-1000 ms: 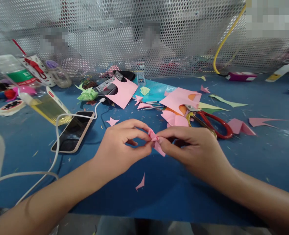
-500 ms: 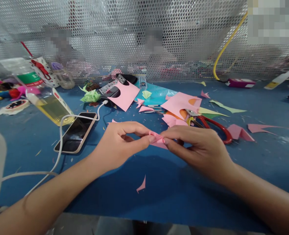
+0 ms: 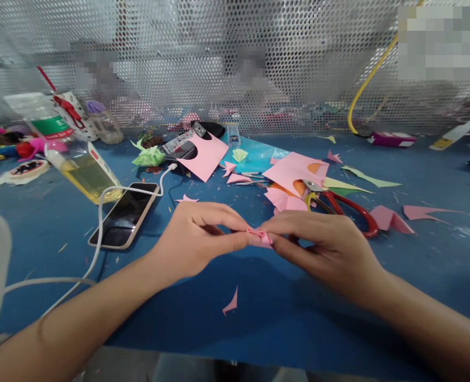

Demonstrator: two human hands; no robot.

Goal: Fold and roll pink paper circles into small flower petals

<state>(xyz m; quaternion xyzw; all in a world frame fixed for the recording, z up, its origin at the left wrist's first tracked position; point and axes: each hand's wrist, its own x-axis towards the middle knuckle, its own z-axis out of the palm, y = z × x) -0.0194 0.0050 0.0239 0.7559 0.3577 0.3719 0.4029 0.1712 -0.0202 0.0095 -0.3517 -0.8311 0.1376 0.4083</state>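
Between my two hands, above the blue table, is a small piece of folded pink paper. My left hand pinches its left end between thumb and fingers. The thumb and forefinger of my right hand close on its right end, where the paper looks curled. Some of the paper is hidden behind the fingertips. Just below, a thin pink paper scrap lies on the table. Red-handled scissors rest beyond my right hand, partly under cut pink paper.
Left of my left hand lie a phone, a white cable and a bottle of yellow liquid. Behind are another cut pink sheet, a blue sheet and crumpled green paper. A perforated metal screen backs the table.
Both hands have lowered slightly with the pink paper still pinched between them. The paper's curled right end has turned and looks more folded.
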